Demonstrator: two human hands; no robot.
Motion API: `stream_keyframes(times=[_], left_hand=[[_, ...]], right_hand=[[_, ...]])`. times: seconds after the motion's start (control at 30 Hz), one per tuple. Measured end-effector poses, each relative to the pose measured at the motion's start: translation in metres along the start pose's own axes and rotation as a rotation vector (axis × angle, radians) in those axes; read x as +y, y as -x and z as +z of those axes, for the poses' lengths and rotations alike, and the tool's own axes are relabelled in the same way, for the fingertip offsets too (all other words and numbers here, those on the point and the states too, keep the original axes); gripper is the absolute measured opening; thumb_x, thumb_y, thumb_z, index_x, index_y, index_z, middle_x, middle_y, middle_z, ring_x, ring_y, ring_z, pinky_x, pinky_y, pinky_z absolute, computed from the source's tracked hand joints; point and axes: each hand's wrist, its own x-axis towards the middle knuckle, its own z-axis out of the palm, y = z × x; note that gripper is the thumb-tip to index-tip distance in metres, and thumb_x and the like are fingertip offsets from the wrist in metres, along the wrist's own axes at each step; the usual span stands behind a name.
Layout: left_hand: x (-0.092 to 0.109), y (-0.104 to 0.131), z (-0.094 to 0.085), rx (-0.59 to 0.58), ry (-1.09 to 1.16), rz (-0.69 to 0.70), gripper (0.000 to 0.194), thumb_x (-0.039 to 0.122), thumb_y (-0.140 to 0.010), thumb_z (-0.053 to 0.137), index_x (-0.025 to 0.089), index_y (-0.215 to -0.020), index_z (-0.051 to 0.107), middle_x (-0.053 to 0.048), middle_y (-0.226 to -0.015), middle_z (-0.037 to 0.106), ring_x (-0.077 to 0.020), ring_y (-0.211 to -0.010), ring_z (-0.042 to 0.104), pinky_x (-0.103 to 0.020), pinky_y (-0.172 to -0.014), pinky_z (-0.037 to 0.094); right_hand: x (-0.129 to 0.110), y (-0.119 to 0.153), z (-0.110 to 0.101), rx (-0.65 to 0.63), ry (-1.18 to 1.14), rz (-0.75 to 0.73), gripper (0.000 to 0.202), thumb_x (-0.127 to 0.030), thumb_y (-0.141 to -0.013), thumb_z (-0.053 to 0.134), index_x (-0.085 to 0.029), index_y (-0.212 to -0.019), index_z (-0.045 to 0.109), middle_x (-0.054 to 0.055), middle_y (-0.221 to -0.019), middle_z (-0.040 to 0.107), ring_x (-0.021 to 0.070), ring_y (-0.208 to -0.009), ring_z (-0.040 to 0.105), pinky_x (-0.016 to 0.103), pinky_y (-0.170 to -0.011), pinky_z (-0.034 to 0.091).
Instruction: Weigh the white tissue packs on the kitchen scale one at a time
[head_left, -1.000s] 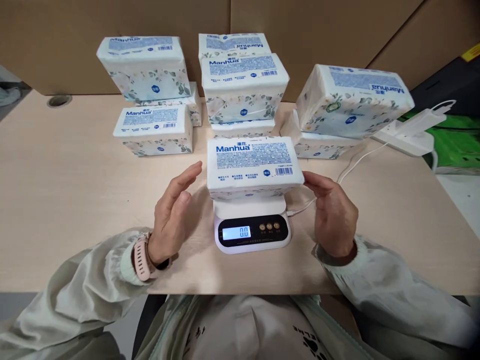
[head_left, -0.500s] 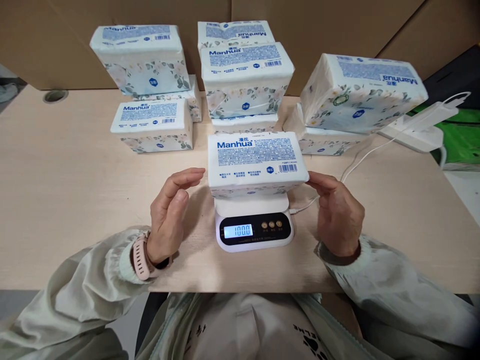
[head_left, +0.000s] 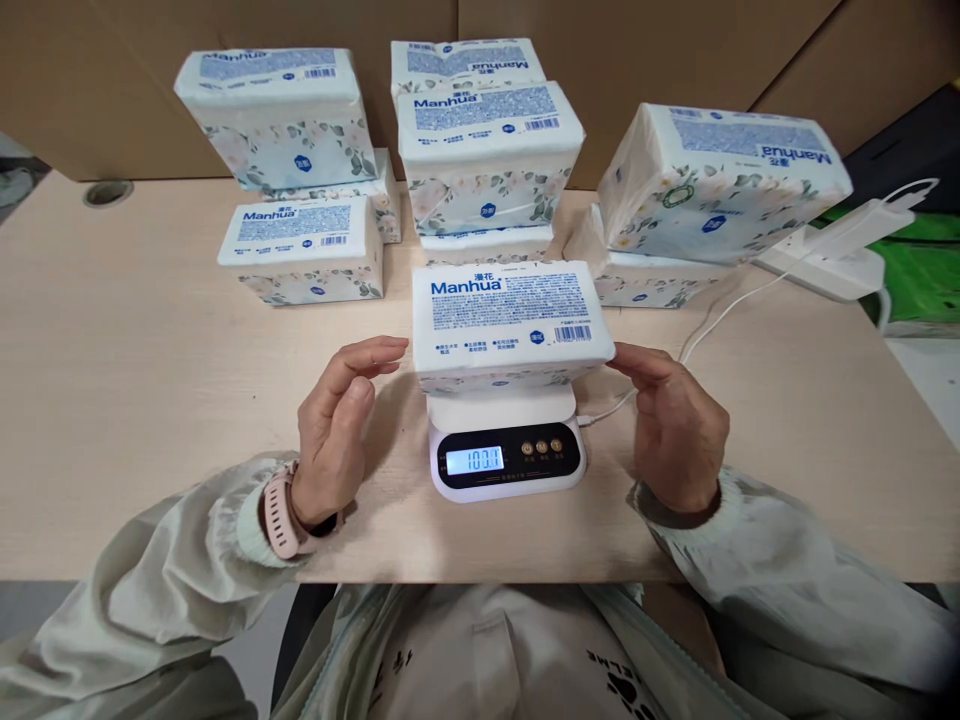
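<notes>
A white and blue Manhua tissue pack [head_left: 513,315] rests on the white digital scale [head_left: 508,490], whose lit display reads about 100.1. On the pack's left, my left hand [head_left: 335,430] is open with its fingers stretched toward it, a small gap between. At the pack's lower right corner is my right hand [head_left: 677,430], open, its fingertips very near or touching the corner. Neither hand holds anything.
Behind the scale stand stacked tissue packs at the left [head_left: 277,125], middle [head_left: 491,150] and right [head_left: 720,185]. A white power strip [head_left: 832,260] with a cable lies at the right. Cardboard [head_left: 300,30] stands along the desk's back edge.
The scale's reading has gone from about 100.0 to about 100.1. The whole view has shifted very slightly; both hands keep the same pose.
</notes>
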Motion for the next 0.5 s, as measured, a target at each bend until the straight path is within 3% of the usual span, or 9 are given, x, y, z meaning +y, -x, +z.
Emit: stream_keyframes(times=[0.5], left_hand=[[-0.0003, -0.0007, -0.0004, -0.006, 0.015, 0.017, 0.028, 0.039, -0.111, 0.056, 0.032, -0.125, 0.080, -0.004, -0.132, 0.075, -0.0258, -0.129, 0.067, -0.042, -0.107, 0.058]], right_hand=[[-0.0034, -0.0002, 0.0008, 0.001, -0.058, 0.012, 0.033, -0.046, -0.107, 0.055, -0.032, -0.121, 0.082, 0.005, -0.125, 0.081, 0.0334, -0.126, 0.072, 0.063, -0.118, 0.049]])
